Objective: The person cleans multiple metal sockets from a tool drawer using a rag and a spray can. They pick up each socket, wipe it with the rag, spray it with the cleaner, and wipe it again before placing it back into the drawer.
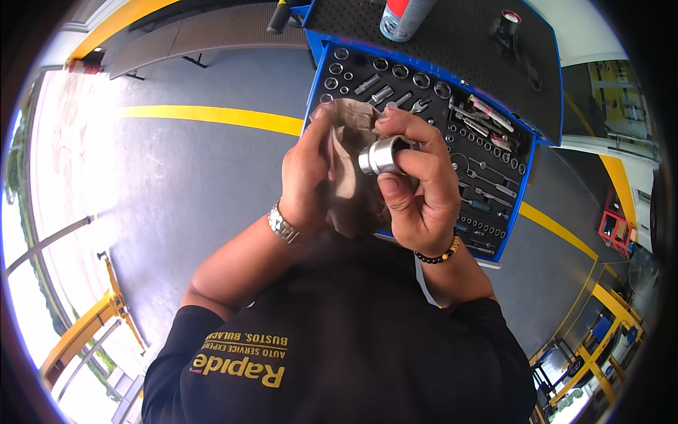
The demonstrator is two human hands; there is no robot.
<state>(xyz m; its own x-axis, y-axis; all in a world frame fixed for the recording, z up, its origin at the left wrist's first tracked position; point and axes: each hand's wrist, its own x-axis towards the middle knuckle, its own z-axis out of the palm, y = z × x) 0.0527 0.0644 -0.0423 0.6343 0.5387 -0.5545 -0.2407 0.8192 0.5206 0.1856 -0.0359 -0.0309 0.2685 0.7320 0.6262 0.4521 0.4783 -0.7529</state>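
A large chrome socket is held in my right hand, with the index finger at its open end and the thumb below it. My left hand grips a crumpled brown cloth, stained dark in places, right beside the socket. Both hands are over the open drawer of a blue tool cabinet. In the drawer's black foam tray lie sockets of several sizes, combination wrenches, ratchet parts and screwdrivers. The cloth and hands hide part of the tray.
On the cabinet's black ribbed top stand a spray can and a dark object with a red-rimmed round end. A long brown bench is at upper left. Yellow lifting equipment stands lower left, and a red tool cart at right.
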